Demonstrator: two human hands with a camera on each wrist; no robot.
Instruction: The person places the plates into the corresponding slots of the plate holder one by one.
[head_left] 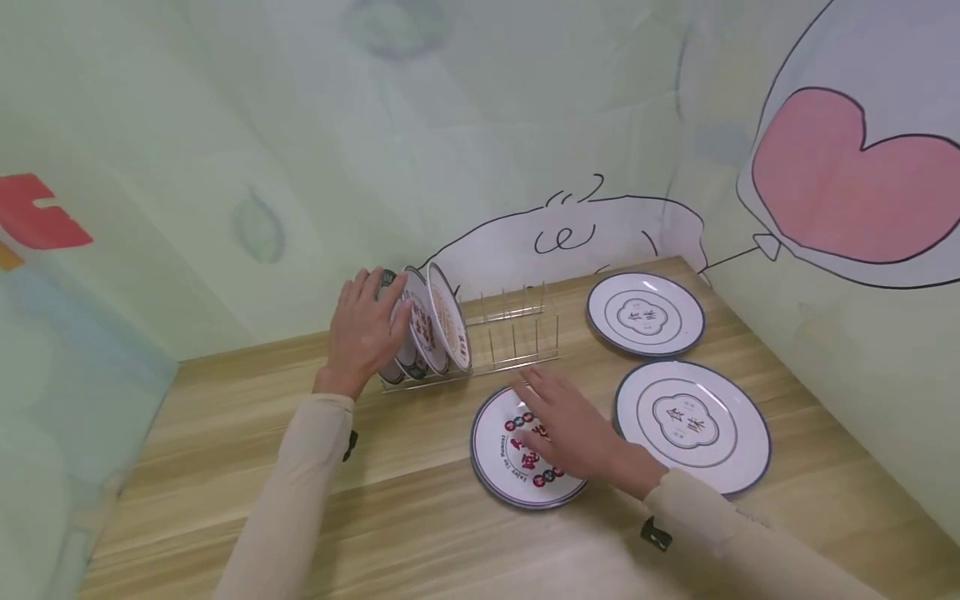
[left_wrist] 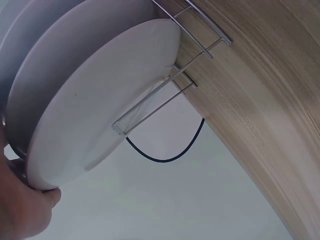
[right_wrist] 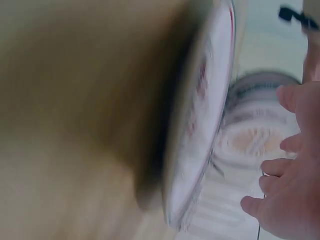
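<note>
In the head view, several plates stand on edge in the left half of a wire rack [head_left: 517, 364]. The left hand [head_left: 363, 329] grips the upper edge of the leftmost upright plate [left_wrist: 105, 100]; in the left wrist view a fingertip curls round that plate's rim. Beside it stands a plate with an orange pattern [head_left: 448, 317]. My right hand [head_left: 573, 425] hovers over a white plate with red lettering [head_left: 498, 454] that lies on the table. Its fingers are spread and hold nothing; the right wrist view shows them apart from the plate.
Two white plates with dark flower-shaped emblems, a rear plate [head_left: 611, 325] and a front plate [head_left: 738, 458], lie at the right of the wooden table [head_left: 225, 450]. Thin upright wires rise from the rack's right half. A printed wall covering [head_left: 315, 167] stands close behind.
</note>
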